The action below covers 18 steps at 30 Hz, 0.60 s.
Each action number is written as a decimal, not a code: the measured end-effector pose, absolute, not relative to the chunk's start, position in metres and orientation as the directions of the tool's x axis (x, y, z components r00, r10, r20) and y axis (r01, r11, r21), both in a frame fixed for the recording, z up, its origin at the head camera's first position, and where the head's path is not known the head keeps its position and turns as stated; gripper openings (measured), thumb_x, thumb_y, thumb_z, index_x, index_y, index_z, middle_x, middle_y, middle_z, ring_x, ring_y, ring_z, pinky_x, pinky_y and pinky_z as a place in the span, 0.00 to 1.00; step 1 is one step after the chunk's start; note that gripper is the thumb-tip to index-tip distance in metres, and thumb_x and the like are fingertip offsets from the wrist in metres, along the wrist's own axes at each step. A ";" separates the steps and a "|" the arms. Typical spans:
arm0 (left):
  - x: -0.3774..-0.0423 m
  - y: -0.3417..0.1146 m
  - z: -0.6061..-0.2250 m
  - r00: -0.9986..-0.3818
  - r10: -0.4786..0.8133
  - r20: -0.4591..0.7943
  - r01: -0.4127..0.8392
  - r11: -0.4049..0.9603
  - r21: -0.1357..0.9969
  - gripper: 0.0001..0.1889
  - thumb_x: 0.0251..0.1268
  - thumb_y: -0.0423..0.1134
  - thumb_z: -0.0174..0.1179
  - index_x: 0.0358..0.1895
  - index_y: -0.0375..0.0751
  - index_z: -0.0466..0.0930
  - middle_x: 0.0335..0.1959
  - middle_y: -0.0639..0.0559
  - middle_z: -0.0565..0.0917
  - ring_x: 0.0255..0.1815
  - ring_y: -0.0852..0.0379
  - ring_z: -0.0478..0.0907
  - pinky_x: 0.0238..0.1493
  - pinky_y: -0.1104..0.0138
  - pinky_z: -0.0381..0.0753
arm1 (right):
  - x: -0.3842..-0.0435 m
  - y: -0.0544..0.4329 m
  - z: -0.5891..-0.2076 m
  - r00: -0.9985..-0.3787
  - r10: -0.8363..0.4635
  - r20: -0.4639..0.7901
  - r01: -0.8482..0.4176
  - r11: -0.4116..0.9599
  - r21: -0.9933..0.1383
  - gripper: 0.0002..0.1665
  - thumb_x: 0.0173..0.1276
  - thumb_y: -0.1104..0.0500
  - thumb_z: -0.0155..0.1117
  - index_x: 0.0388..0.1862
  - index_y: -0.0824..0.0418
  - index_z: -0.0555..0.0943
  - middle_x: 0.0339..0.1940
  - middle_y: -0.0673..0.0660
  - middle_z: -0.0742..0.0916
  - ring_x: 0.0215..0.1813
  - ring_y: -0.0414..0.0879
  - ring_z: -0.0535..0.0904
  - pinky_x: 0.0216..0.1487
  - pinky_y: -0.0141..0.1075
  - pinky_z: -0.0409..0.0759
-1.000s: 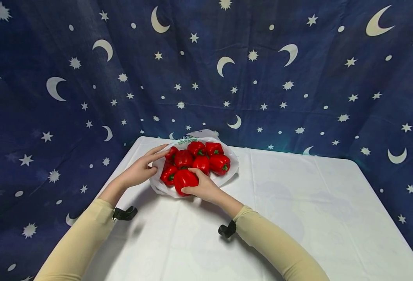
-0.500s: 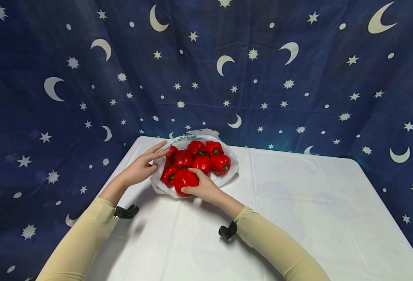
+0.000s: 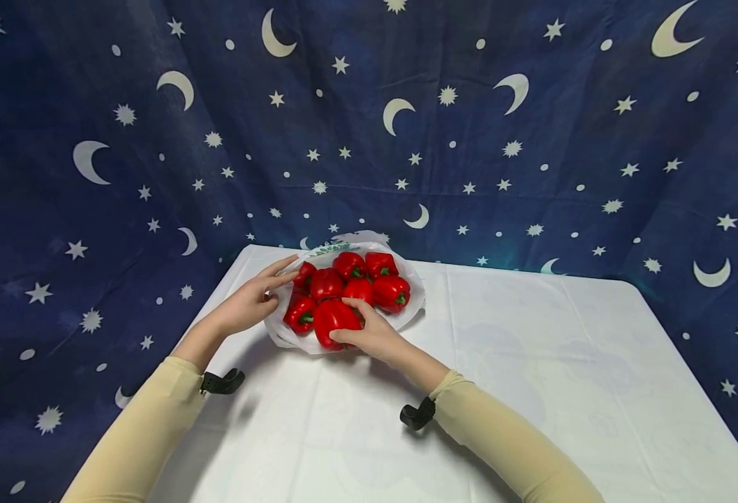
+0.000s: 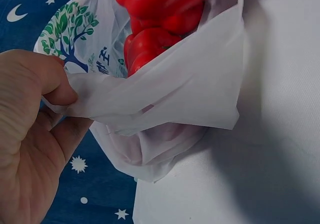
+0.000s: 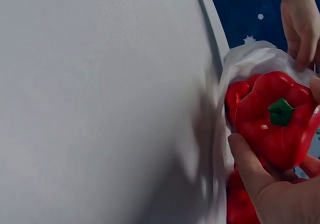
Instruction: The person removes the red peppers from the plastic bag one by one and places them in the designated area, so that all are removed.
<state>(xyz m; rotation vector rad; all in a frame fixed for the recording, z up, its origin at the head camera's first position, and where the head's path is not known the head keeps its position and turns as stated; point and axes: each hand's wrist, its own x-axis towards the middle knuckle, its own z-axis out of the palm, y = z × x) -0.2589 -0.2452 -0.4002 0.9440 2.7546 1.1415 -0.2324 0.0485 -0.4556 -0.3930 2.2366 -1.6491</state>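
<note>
A white plastic bag (image 3: 412, 316) lies open on the table, holding several red bell peppers (image 3: 390, 293). My left hand (image 3: 246, 302) pinches the bag's rim at its left side; in the left wrist view the thumb and fingers (image 4: 59, 87) grip the folded plastic. With thumb and fingers, my right hand (image 3: 378, 337) grips the nearest bell pepper (image 3: 334, 323) at the front of the bag. The right wrist view shows this pepper's green stem (image 5: 281, 112) facing the camera. Part of its far side is hidden by my fingers.
The white table (image 3: 532, 391) extends to the right and toward me. Behind it hangs a dark blue curtain (image 3: 369, 105) with moons and stars. A green tree print (image 4: 70, 29) marks the bag's back side.
My right hand has shifted slightly to the right with the gripped bell pepper in the last half second. The left hand stays at the bag's rim.
</note>
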 end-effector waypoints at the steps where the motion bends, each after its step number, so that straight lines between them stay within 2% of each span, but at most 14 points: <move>1: -0.259 -0.245 -0.400 -0.818 0.536 0.209 0.528 0.555 0.643 0.34 0.64 0.16 0.48 0.74 0.37 0.70 0.83 0.53 0.54 0.76 0.50 0.58 0.41 0.65 0.71 | -0.232 0.052 -0.454 -0.905 -0.412 -0.103 -0.016 0.275 -0.961 0.49 0.60 0.44 0.77 0.78 0.49 0.66 0.71 0.58 0.73 0.67 0.56 0.70 0.60 0.49 0.79; 5: -0.259 -0.246 -0.400 -0.821 0.531 0.210 0.528 0.566 0.633 0.34 0.64 0.16 0.48 0.75 0.37 0.69 0.83 0.53 0.53 0.76 0.50 0.58 0.39 0.66 0.71 | -0.229 0.068 -0.445 -0.905 -0.414 -0.100 0.015 0.205 -0.979 0.48 0.62 0.48 0.77 0.78 0.49 0.66 0.70 0.59 0.72 0.63 0.57 0.74 0.52 0.45 0.84; 8: -0.258 -0.245 -0.399 -0.821 0.531 0.208 0.528 0.569 0.631 0.33 0.66 0.17 0.48 0.75 0.38 0.69 0.84 0.53 0.52 0.76 0.49 0.58 0.39 0.67 0.72 | -0.228 0.083 -0.440 -0.916 -0.390 -0.095 0.021 0.189 -0.982 0.48 0.62 0.49 0.77 0.78 0.49 0.66 0.69 0.60 0.73 0.62 0.57 0.74 0.49 0.44 0.84; 18: -0.258 -0.242 -0.395 -0.815 0.544 0.201 0.534 0.569 0.625 0.35 0.67 0.18 0.48 0.77 0.43 0.67 0.83 0.52 0.53 0.75 0.48 0.59 0.45 0.66 0.74 | -0.226 0.142 -0.430 -0.943 -0.315 -0.110 0.055 0.179 -0.982 0.51 0.62 0.51 0.76 0.80 0.52 0.62 0.71 0.61 0.71 0.66 0.60 0.70 0.54 0.49 0.83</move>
